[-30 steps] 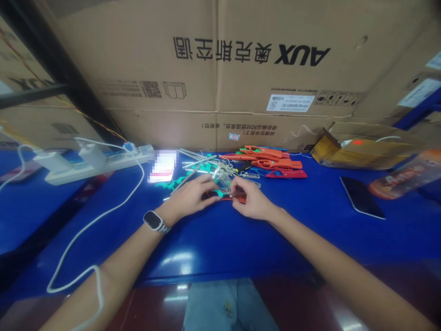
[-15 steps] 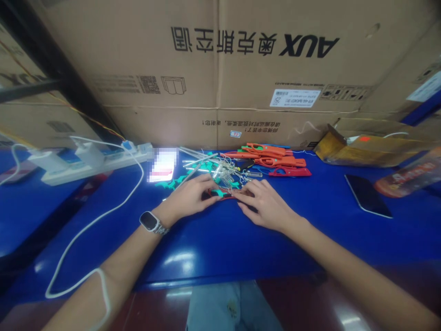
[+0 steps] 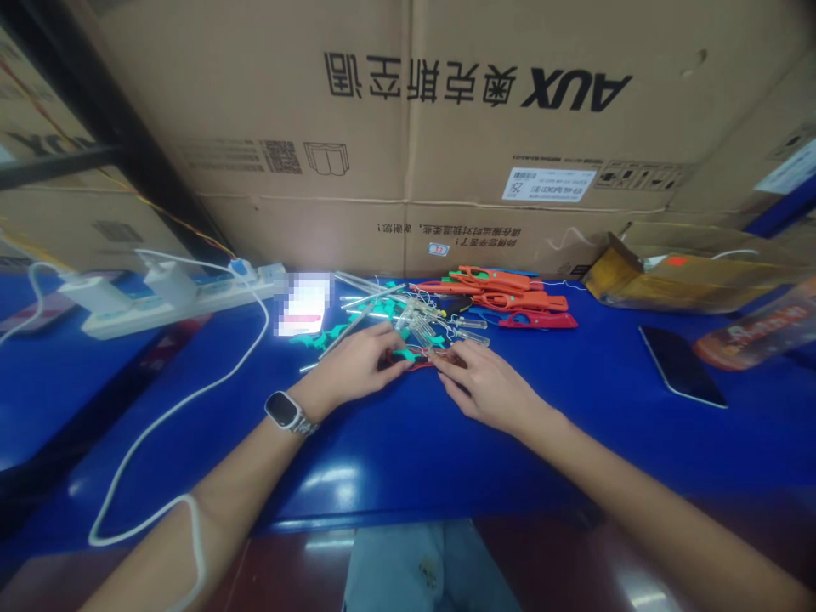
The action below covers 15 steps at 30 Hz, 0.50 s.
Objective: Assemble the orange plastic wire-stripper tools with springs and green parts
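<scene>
Between both hands a slim red casing [image 3: 419,366] lies low over the blue table, with a teal trigger-like piece at its left part. My left hand [image 3: 360,361], wearing a watch, has its thumb and fingers closed on the left end. My right hand [image 3: 490,382] pinches small parts at the right end; its fingertips partly hide them. Just beyond the fingers sits a pile of metal tubes [image 3: 365,316], teal plastic pieces [image 3: 312,340], clear cylinders [image 3: 470,323] and thin white wires. Orange and red lighter casings [image 3: 519,300] are heaped behind my right hand.
A lit phone [image 3: 303,306] and a white power strip [image 3: 115,321] stand at the left, with a white cable [image 3: 172,414] looping over my left forearm. On the right are a dark phone [image 3: 682,365], a bottle [image 3: 756,333] and an open carton [image 3: 688,276]. Large cardboard boxes [image 3: 446,144] wall the back.
The right hand's fingers have bent lower and closer around the parts, uncovering a clear cylinder behind them. My left hand keeps its hold on the casing. The view has shifted slightly.
</scene>
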{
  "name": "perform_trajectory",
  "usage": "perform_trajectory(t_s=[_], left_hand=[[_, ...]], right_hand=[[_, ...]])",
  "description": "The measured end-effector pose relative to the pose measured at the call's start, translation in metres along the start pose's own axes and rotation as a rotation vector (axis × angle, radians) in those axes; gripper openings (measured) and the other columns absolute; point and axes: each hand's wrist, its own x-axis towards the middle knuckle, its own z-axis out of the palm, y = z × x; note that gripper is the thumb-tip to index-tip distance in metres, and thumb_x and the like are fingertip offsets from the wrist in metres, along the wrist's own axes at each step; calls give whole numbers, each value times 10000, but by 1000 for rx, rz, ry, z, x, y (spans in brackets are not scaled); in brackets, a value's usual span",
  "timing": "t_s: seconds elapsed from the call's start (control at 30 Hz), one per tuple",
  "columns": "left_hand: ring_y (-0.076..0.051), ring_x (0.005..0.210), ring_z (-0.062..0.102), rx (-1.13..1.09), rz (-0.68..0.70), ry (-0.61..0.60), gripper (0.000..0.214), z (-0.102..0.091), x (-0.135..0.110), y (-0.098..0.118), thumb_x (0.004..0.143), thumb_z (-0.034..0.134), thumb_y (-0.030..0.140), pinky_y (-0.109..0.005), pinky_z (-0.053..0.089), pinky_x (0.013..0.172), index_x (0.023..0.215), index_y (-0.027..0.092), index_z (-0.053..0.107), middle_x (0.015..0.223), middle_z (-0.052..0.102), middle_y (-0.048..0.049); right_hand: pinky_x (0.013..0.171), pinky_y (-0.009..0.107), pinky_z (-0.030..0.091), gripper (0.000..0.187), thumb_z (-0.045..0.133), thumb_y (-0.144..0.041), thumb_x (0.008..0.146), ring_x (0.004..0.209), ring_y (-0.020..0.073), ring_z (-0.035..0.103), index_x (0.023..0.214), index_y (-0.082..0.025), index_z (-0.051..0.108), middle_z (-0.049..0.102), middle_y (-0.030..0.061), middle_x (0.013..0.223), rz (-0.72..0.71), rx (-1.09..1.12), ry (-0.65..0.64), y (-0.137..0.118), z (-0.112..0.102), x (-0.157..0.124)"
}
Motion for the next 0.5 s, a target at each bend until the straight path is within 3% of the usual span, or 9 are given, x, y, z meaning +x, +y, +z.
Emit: perform_trajectory(t_s=[0.23, 0.5], left_hand=[[-174, 766, 582, -13, 43, 10, 257, 0, 0, 1, 984, 498, 371, -321, 482, 709, 1026, 171, 653, 923, 557, -46], [-225, 983, 618, -49, 63, -20, 273, 0, 0, 5, 999, 491, 312, -377, 499, 879, 1185, 201, 657, 1042, 614, -75]], right_hand=[[775, 450, 527, 384, 450, -223, 988, 940, 293, 568, 1303, -99, 632, 622, 171, 1004, -3, -55, -68, -6, -4, 1], [826, 435, 519, 435, 455, -213, 981, 1005, 284, 579, 1398, -135, 547, 628, 159, 1094, -28, -72, -101, -7, -5, 3]])
